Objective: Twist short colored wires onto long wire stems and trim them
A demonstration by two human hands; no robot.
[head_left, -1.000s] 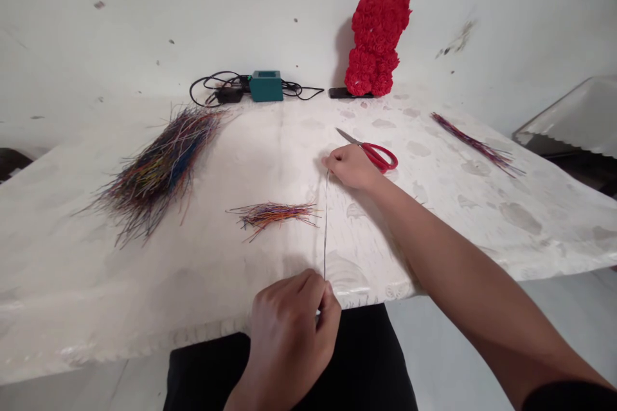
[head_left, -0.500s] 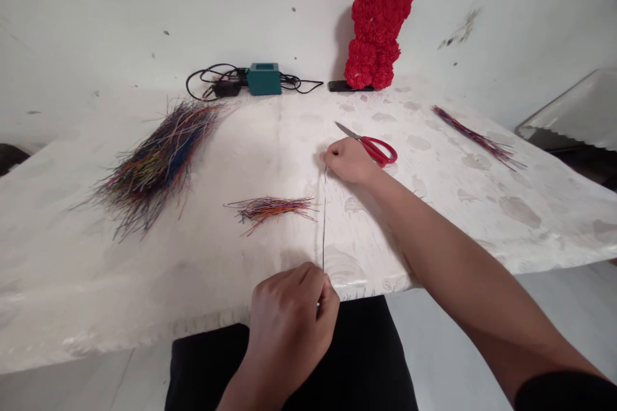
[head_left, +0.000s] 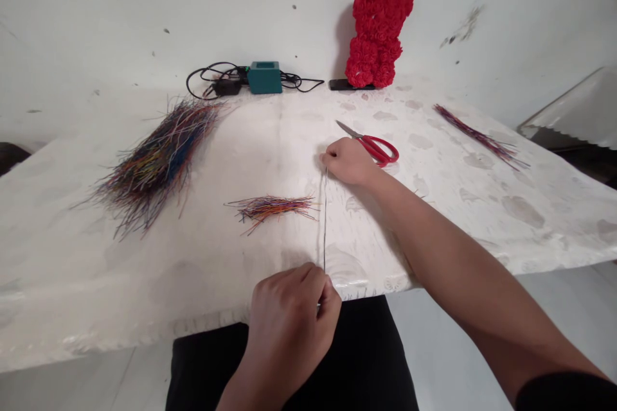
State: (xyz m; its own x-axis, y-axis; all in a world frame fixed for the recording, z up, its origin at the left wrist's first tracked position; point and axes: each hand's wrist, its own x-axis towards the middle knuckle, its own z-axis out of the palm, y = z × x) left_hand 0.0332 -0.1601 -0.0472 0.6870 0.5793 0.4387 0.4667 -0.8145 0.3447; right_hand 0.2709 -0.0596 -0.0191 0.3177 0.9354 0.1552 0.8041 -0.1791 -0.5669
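Note:
A thin grey wire (head_left: 325,221) runs straight between my two hands above the table. My left hand (head_left: 295,311), at the table's front edge, is closed on its near end. The far end is pinched in my right hand (head_left: 348,160), which is beside the red-handled scissors (head_left: 378,149). To the left of the wire lies a small bundle of short coloured wires (head_left: 277,207). A large heap of multicoloured wires (head_left: 159,157) is spread farther left. The fingertips of both hands are partly hidden.
At the back, a teal box (head_left: 265,78) stands among black cables (head_left: 212,80). A red rose-covered figure (head_left: 378,35) is by the wall, with a black phone-like object (head_left: 340,85) at its base. Another wire bundle (head_left: 477,133) lies at right on the patterned tablecloth (head_left: 120,289).
Almost nothing differs. Both hands keep their places with the wire stretched between them, and the whole view has shifted very slightly.

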